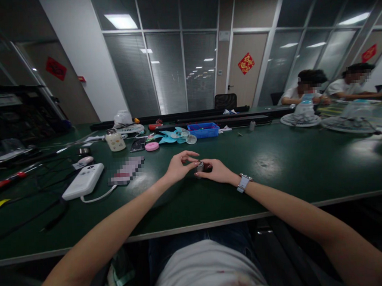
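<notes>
Above the green table (292, 158), close to its middle, is a small grey metal cylinder (200, 166) that looks like a little motor. My right hand (220, 171) grips it from the right, with thumb and fingers curled round its sides. From the left, my left hand (179, 166) reaches to its top; the thumb tip touches the upper edge and the forefinger arches over it. My fingers cover part of the cylinder, and its finer details are too small to make out.
A blue basket (206, 131), light-blue fan blades (174, 136) and a pink round lid (152, 146) lie beyond my hands. Left are a phone (127, 170), a white power bank (83, 181) and a patterned bottle (115, 140). Another small cylinder (252, 125) stands farther right. Co-workers sit at far right.
</notes>
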Motion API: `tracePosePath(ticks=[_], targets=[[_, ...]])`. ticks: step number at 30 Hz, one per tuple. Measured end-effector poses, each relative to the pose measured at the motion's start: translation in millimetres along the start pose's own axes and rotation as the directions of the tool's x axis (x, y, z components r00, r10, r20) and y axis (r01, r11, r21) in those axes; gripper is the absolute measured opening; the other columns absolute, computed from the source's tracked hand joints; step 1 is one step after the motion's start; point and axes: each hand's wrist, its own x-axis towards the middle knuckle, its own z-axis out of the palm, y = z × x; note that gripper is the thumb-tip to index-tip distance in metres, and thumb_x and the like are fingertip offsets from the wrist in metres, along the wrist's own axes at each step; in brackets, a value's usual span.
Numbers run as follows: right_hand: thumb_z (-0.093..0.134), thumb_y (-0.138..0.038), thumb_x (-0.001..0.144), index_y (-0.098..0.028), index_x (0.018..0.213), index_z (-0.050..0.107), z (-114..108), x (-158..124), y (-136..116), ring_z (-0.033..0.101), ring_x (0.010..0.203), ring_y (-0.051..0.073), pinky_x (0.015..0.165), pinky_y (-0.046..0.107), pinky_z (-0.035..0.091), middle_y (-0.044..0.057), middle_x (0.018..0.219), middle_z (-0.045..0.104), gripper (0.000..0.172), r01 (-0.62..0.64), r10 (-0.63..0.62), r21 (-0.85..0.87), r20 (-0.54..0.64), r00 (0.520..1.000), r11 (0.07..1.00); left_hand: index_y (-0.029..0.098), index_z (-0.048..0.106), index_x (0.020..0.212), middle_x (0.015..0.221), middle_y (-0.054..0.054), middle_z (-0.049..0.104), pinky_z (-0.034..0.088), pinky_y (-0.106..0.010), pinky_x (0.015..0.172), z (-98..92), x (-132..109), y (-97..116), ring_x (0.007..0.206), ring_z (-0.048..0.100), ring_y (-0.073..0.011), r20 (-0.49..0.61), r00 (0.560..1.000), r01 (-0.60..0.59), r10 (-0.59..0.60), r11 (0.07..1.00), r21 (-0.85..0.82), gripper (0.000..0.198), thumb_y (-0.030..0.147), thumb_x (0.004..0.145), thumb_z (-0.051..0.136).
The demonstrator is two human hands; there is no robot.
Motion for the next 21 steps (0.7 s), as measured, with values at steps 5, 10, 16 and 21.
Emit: tracePosePath(ticks=[5, 10, 16, 21], targets=[[0.070, -0.035, 0.078, -0.018, 0.121, 0.059, -1.5, 1.7, -3.6, 0.065, 0.090, 0.018, 0.082, 0.032, 0.051, 0.007, 0.105, 0.068, 0.048, -0.049, 0.061, 0.184, -0.060, 0.996, 0.982, 0.017, 0.063, 0.111, 0.095, -0.009, 0.076, 0.048, -0.037, 0.086, 1.2, -1.2, -0.7, 0.094, 0.069, -0.0249, 0.037, 0.999, 0.003, -0.001, 0.999, -0.050, 0.036, 0.028, 0.078, 0.070], [0.063, -0.033, 0.085, -0.020, 0.122, 0.060, -6.1, 3.2, -8.8, 0.064, 0.102, 0.020, 0.091, 0.034, 0.050, 0.007, 0.112, 0.068, 0.039, 0.005, 0.042, 0.267, -0.171, 0.984, 0.964, 0.014, 0.061, 0.113, 0.099, -0.011, 0.075, 0.050, -0.037, 0.087, 2.3, -1.5, -1.6, 0.096, 0.069, -0.0249, 0.061, 0.997, 0.054, -0.044, 0.982, -0.182, 0.038, 0.025, 0.078, 0.069], [0.063, -0.034, 0.085, -0.021, 0.118, 0.065, -7.1, 1.2, -14.4, 0.068, 0.097, 0.022, 0.092, 0.037, 0.051, 0.005, 0.102, 0.073, 0.035, 0.040, 0.002, 0.167, -0.244, 0.970, 0.985, 0.016, 0.057, 0.110, 0.099, -0.009, 0.074, 0.046, -0.038, 0.093, 1.2, -4.3, 0.6, 0.103, 0.067, -0.0234, 0.097, 0.986, 0.164, -0.138, 0.919, -0.359, 0.033, 0.016, 0.078, 0.062], [0.067, -0.031, 0.082, -0.022, 0.119, 0.065, -7.8, 1.0, -16.0, 0.068, 0.102, 0.024, 0.097, 0.040, 0.049, 0.006, 0.105, 0.073, 0.038, 0.051, -0.017, 0.126, -0.257, 0.966, 0.991, 0.019, 0.046, 0.100, 0.098, -0.005, 0.069, 0.047, -0.037, 0.091, 6.7, -9.6, -0.4, 0.099, 0.066, -0.0189, 0.062, 0.974, 0.219, -0.217, 0.847, -0.485, 0.034, 0.009, 0.073, 0.063]])
